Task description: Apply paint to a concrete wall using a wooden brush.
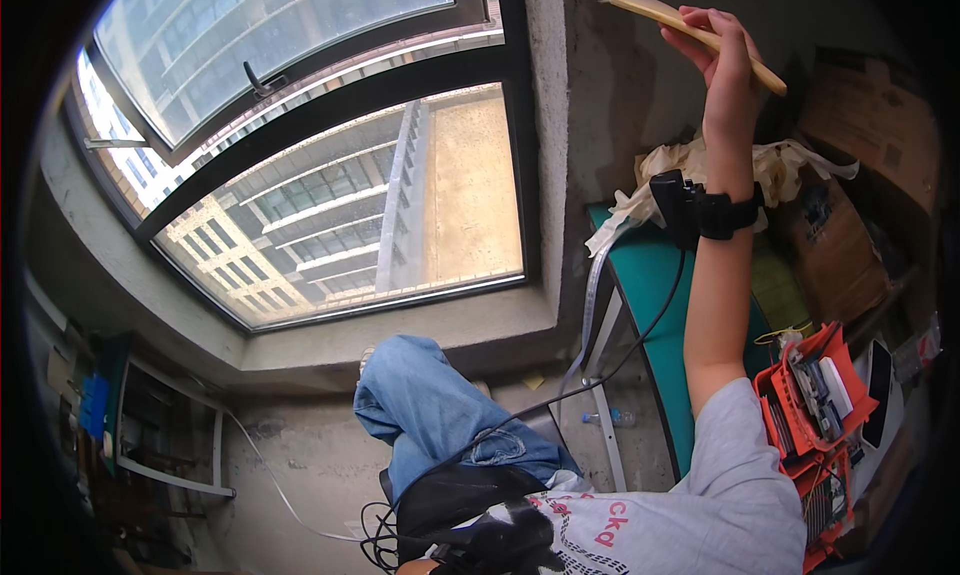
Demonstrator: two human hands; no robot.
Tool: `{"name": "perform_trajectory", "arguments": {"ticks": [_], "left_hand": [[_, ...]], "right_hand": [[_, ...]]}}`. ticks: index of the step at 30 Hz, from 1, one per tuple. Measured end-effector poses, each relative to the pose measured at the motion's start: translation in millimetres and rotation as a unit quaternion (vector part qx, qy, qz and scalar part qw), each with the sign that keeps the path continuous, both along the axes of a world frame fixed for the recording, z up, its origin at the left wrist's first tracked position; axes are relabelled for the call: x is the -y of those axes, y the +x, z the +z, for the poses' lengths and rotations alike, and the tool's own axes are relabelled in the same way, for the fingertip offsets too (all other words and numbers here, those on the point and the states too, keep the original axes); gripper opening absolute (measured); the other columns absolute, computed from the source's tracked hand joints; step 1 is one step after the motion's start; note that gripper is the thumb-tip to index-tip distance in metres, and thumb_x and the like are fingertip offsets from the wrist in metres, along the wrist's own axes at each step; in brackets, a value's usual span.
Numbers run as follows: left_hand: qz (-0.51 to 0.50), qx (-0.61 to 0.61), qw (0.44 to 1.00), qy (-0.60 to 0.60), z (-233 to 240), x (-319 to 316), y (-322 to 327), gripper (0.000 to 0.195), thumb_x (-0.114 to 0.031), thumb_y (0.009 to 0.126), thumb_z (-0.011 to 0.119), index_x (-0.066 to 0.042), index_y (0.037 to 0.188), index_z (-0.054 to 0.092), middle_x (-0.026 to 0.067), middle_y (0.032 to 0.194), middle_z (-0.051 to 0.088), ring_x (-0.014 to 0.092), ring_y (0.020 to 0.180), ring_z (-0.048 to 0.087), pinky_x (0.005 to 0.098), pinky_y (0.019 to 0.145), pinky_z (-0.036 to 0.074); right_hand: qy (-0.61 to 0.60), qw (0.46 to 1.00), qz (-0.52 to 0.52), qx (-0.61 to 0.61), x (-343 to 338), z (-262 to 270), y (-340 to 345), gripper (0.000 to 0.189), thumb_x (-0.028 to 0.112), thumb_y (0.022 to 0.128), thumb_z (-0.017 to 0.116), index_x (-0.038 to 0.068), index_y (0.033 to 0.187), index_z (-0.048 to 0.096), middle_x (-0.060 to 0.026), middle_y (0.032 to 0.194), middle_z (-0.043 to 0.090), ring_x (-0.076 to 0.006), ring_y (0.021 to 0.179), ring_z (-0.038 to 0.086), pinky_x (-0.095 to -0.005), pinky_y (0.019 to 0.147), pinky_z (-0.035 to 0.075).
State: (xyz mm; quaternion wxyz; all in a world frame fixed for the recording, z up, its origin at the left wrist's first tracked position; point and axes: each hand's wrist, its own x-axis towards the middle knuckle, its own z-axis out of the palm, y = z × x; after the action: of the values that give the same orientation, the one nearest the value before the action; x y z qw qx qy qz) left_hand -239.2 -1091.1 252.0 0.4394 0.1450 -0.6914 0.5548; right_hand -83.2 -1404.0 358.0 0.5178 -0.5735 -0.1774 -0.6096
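Observation:
My right hand (727, 65) is raised at the upper right, its fingers closed around the wooden handle of a flat brush (675, 24). The brush's pale bristles point to the upper left, in front of the grey wall, and the handle's butt sticks out below the hand. A black device (679, 204) is strapped to my right wrist, and a black cable (592, 384) runs down from it. Behind the wrist lies a heap of crumpled cream-coloured strips (667, 162) on a green tabletop (652, 290). My left hand is out of view; only a bit of skin shows at the bottom edge.
A dark-framed window (525, 162) fills the upper left, one sash tilted open. Orange plastic bins (780, 417) with boards and parts stand at the right, near cardboard boxes (832, 252). A plastic bottle (611, 417) lies on the floor. Another metal-framed table (176, 481) is at the left.

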Motion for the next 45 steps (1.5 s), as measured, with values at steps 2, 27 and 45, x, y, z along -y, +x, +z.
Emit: {"name": "perform_trajectory", "arguments": {"ticks": [2,27,45], "left_hand": [[0.023,0.02,0.999,-0.023,-6,-4,-3,0.008,-0.003,0.064,0.053,-0.005,0.059,0.058,-0.0031,0.054,0.057,0.008,0.056,0.051,0.0212,0.06,0.042],[0.003,-0.021,0.998,-0.066,-4,4,-8,0.013,0.005,0.067,0.049,-0.002,0.058,0.055,0.0016,0.055,0.057,0.011,0.051,0.052,0.0234,0.051,0.042],[0.057,0.009,0.998,-0.013,-7,-5,-6,0.002,-0.006,0.069,0.059,-0.007,0.069,0.06,-0.0024,0.063,0.06,0.009,0.061,0.054,0.0224,0.062,0.045]], "right_hand": [[0.02,0.999,0.021,-0.013,4,-1,3,0.027,0.018,0.084,0.043,-0.006,0.082,0.056,-0.0162,0.09,0.058,-0.0245,0.083,0.06,-0.0326,0.079,0.051],[0.002,0.99,0.034,-0.134,9,-3,2,0.028,0.021,0.083,0.046,-0.004,0.075,0.057,-0.013,0.083,0.059,-0.0209,0.084,0.06,-0.0299,0.077,0.052],[-0.014,1.0,0.006,0.007,6,-1,1,0.028,0.019,0.085,0.042,-0.004,0.078,0.056,-0.012,0.086,0.058,-0.0197,0.087,0.057,-0.0316,0.083,0.049]]}}
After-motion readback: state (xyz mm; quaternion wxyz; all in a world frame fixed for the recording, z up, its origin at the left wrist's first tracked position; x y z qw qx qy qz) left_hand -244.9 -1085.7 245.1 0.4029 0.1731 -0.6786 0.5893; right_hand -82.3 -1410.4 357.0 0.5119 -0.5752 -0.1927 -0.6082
